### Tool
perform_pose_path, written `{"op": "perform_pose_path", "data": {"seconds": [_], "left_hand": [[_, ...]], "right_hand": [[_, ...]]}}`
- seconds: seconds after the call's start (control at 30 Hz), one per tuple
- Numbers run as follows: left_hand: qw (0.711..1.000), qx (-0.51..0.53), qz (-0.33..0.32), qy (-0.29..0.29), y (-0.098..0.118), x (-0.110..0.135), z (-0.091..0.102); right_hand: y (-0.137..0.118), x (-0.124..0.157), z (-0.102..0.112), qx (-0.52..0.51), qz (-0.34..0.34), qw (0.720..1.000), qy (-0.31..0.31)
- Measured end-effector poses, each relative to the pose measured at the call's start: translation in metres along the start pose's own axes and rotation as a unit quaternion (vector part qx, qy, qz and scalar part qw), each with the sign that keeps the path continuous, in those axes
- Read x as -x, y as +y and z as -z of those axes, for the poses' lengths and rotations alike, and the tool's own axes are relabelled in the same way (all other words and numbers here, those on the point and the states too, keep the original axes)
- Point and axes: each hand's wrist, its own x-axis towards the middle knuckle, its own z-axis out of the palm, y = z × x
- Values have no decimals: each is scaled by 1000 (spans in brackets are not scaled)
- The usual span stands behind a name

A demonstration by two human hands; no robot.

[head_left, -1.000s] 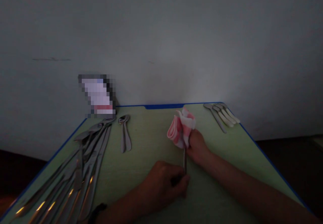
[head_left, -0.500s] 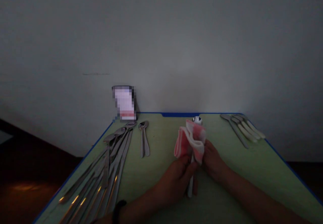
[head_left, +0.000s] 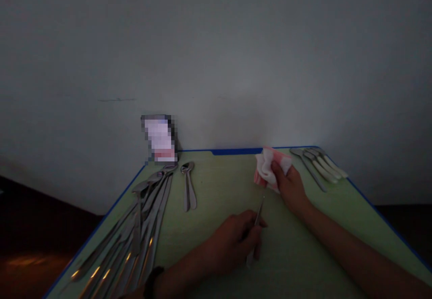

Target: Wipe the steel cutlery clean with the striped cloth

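My left hand is closed around the handle of a metal spoon, which stands at a slant with its handle end low. The spoon's upper part looks narrow and dark, just below the cloth, and its bowl cannot be made out. A crumpled pink and white cloth is pinched in my right hand, farther forward and to the right. Left of my hands, two small spoons lie side by side on the green tabletop.
A pile of metal cutlery, some with gold-coloured bands, covers the table's left side. Several utensils with pale handles lie at the far right beside a grey metal one. A phone leans against the wall.
The cloth in my right hand has come away from around the spoon, moving forward and right. My left hand keeps the spoon, now tilted. The view has shifted slightly.
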Motion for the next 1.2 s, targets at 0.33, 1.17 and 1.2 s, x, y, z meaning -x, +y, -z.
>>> {"op": "perform_pose_path", "data": {"seconds": [0.33, 1.17, 1.2], "left_hand": [[998, 59, 32, 14, 5, 0, -1], [994, 87, 25, -57, 6, 6, 4], [991, 114, 30, -71, 5, 5, 4]], "right_hand": [[-6, 1, 6, -340, -235, 887, -206], [4, -1, -8, -342, -241, 907, -52], [4, -2, -8, -356, -243, 901, -48]]}}
